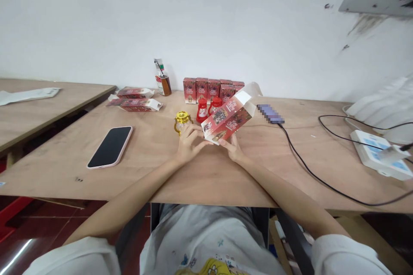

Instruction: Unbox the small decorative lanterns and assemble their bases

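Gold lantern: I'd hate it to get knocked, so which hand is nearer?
Left. The left hand is just in front of the gold lantern, partly hiding its base; the right hand is farther off, to its right, at the lower end of the red carton.

Red carton (228, 119), white flaps; gold lantern (182, 119); red lanterns (202, 110).

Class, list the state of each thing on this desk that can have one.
Held box: tilted, end flaps open
Left boxes: lying, flaps open
Wall boxes: standing, closed
Gold lantern: upright
Red lanterns: upright
Bottle: upright
Pale-edged phone: lying, screen dark
Far phone: cable attached
Power strip: plug inserted
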Demonstrator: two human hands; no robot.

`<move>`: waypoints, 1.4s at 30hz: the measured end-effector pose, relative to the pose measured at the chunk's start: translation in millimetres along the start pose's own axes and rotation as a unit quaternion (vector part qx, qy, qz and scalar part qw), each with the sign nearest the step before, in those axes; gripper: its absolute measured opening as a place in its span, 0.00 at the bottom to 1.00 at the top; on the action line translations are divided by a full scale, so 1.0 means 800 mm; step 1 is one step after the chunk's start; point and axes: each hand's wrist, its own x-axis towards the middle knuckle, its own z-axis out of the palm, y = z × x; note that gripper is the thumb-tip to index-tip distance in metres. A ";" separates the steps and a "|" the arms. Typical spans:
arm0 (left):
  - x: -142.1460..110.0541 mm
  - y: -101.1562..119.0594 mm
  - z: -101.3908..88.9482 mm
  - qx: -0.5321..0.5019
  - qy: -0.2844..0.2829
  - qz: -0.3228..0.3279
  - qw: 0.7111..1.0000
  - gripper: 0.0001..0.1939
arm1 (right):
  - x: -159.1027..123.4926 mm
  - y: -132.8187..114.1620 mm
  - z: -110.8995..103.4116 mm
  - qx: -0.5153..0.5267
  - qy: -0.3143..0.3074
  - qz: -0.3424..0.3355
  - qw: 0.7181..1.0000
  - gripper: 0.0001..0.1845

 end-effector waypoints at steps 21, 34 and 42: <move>-0.009 -0.004 0.008 0.091 0.008 -0.006 0.996 0.18 | -0.003 -0.004 0.016 0.013 0.016 0.032 0.999 0.34; -0.010 -0.011 0.005 0.142 -0.059 0.061 0.986 0.13 | 0.003 -0.006 0.014 0.034 0.064 0.024 0.997 0.35; -0.014 -0.014 0.000 0.107 -0.084 0.088 0.987 0.07 | 0.012 0.022 0.008 0.091 0.038 0.083 0.992 0.35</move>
